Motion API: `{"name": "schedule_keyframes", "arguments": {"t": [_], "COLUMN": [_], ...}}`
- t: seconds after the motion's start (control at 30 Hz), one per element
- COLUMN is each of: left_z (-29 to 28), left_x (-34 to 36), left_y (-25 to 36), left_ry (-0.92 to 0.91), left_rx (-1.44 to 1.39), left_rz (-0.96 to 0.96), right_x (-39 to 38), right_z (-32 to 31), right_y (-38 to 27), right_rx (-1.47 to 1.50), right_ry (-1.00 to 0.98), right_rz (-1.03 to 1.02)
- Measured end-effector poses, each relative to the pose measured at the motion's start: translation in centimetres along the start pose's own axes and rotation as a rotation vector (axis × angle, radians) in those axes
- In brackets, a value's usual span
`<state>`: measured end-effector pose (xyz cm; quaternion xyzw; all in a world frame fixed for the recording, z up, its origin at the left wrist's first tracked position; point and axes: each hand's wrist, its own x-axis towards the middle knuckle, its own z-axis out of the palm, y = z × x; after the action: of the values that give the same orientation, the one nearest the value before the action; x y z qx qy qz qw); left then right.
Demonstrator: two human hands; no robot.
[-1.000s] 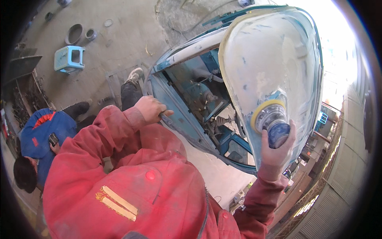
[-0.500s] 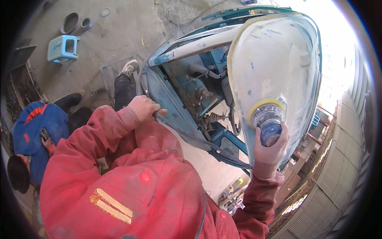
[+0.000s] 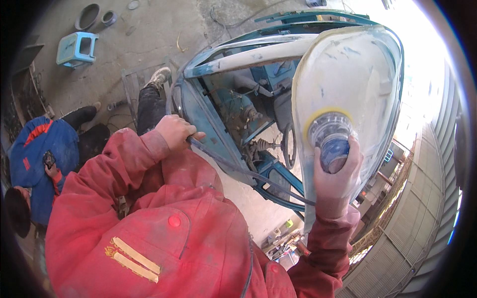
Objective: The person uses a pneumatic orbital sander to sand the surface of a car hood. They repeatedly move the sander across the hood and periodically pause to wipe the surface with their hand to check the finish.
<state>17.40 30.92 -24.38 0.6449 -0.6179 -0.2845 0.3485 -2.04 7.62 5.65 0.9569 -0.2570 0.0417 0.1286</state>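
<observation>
My right hand (image 3: 340, 169) is wrapped round the blue and grey body of a round power sander (image 3: 334, 141). The sander's yellow-edged pad lies against a pale, smoothed roof panel (image 3: 348, 74) with bluish patches, part of a teal vehicle cab (image 3: 208, 109). Close to my body, my left hand (image 3: 176, 133) is closed round a dark hose (image 3: 233, 166). From there the hose runs across the cab's near side towards my right wrist; where it ends is hidden.
Through the cab opening show a steering wheel (image 3: 289, 145) and a gear lever boot (image 3: 263, 145). At the left, a person in blue (image 3: 42, 154) sits low, a dark object in hand. Beyond stand a light-blue stool (image 3: 77, 48) and a round tub (image 3: 88, 17).
The sander in my right hand has slid left and a little farther up the panel. My left hand keeps its hold on the hose. The whole view has shifted slightly.
</observation>
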Motion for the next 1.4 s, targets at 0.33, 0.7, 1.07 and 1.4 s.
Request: {"name": "schedule_keyframes", "arguments": {"t": [0.33, 0.7, 1.07, 1.4], "left_z": [-0.1, -1.5, 0.0, 0.0], "left_x": [0.3, 1.1, 1.0, 1.0], "left_y": [-0.5, -0.7, 0.0, -0.9], "left_ry": [-0.014, -0.022, -0.050, -0.132], "left_rx": [-0.046, -0.005, -0.038, -0.029], "left_rz": [0.074, -0.030, 0.015, 0.025], "right_x": [-1.9, -0.6, -1.2, -5.4], "right_z": [-1.5, -0.5, -0.1, -1.9], "right_y": [0.0, 0.2, 0.8, 0.7], "right_rx": [-0.075, -0.074, -0.061, -0.123], "right_ry": [-0.112, -0.058, -0.054, -0.105], "right_rz": [0.041, -0.002, -0.007, 0.043]}}
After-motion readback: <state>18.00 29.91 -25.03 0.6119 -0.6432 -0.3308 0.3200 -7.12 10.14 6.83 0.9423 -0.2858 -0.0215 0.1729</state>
